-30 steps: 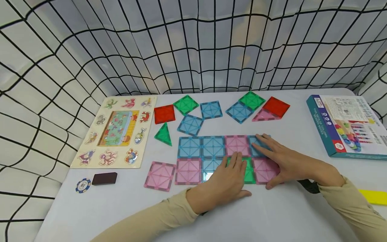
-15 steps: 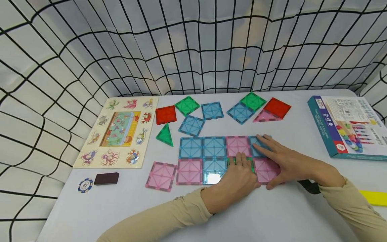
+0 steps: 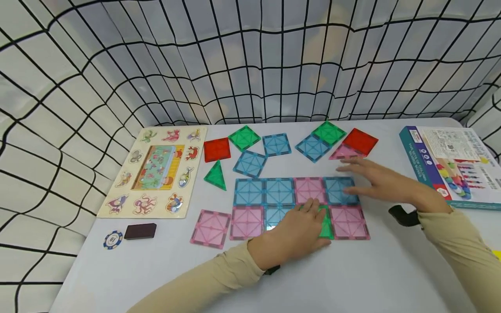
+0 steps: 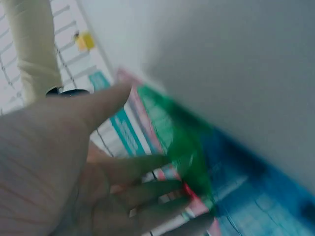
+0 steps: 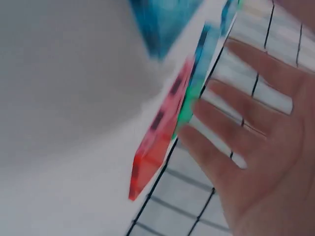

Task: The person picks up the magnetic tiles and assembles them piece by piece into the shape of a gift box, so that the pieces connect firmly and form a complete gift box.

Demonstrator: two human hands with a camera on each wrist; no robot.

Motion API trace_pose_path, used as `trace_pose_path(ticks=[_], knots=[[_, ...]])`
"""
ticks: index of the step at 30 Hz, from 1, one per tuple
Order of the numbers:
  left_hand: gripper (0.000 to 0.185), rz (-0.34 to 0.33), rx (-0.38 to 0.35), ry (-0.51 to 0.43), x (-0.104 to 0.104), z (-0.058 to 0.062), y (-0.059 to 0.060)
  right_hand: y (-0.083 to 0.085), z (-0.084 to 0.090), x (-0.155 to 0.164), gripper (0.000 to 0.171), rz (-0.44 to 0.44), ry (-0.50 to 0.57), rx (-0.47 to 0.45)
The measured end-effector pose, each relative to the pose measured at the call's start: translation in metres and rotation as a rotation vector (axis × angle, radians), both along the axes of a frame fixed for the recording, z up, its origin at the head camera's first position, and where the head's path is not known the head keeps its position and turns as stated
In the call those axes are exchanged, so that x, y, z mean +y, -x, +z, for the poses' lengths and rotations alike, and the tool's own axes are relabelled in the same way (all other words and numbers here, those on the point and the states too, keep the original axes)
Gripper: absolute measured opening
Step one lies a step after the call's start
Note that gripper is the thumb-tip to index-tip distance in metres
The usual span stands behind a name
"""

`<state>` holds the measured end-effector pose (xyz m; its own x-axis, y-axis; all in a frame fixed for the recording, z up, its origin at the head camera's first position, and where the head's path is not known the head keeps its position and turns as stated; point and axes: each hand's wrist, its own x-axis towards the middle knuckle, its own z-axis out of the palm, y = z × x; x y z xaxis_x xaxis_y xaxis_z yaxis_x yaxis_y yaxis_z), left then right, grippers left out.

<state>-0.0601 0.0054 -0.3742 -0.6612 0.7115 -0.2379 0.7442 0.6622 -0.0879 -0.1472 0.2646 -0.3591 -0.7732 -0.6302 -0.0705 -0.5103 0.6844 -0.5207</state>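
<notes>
Two rows of translucent square magnetic tiles lie edge to edge on the white table. The far row has a blue tile [image 3: 248,192], another blue one, a pink tile [image 3: 309,190] and a blue tile [image 3: 337,191] at its right end. In the near row are a pink tile [image 3: 247,223], a blue one, a green tile [image 3: 327,226] and a pink tile [image 3: 349,222]. My left hand [image 3: 297,232] lies with straight fingers over the green tile, partly hiding it. My right hand [image 3: 385,182], fingers spread and holding nothing, is over the right end of the far row.
A lone pink tile [image 3: 210,228] lies left of the rows. Behind them are several loose tiles, including a red square [image 3: 217,150] and a green triangle [image 3: 215,175]. A picture puzzle board [image 3: 188,200], poker chip [image 3: 113,239] and dark block [image 3: 140,231] lie left; a box [image 3: 454,161] lies right.
My right hand has lifted off the right-end tiles and moved away toward the back right, uncovering the near pink tile. My left hand shifted slightly over the green tile.
</notes>
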Motion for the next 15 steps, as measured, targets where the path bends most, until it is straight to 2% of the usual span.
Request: trace_pose_path(ticks=[4,6,10,15], knots=[[0.073,-0.022,-0.218,-0.035,-0.034,0.004,0.007,0.038,0.004,0.007,0.045,-0.146,0.002,0.066],[0.074,-0.028,-0.284,-0.057,-0.054,0.006,0.008,0.054,0.004,0.008,0.042,-0.204,0.000,0.076],[0.072,-0.018,-0.343,-0.118,-0.090,0.009,0.006,0.080,0.000,-0.001,0.045,-0.254,-0.015,0.054],[0.073,0.009,-0.385,-0.191,-0.117,0.012,0.004,0.103,-0.003,-0.030,0.066,-0.248,-0.066,-0.019]])
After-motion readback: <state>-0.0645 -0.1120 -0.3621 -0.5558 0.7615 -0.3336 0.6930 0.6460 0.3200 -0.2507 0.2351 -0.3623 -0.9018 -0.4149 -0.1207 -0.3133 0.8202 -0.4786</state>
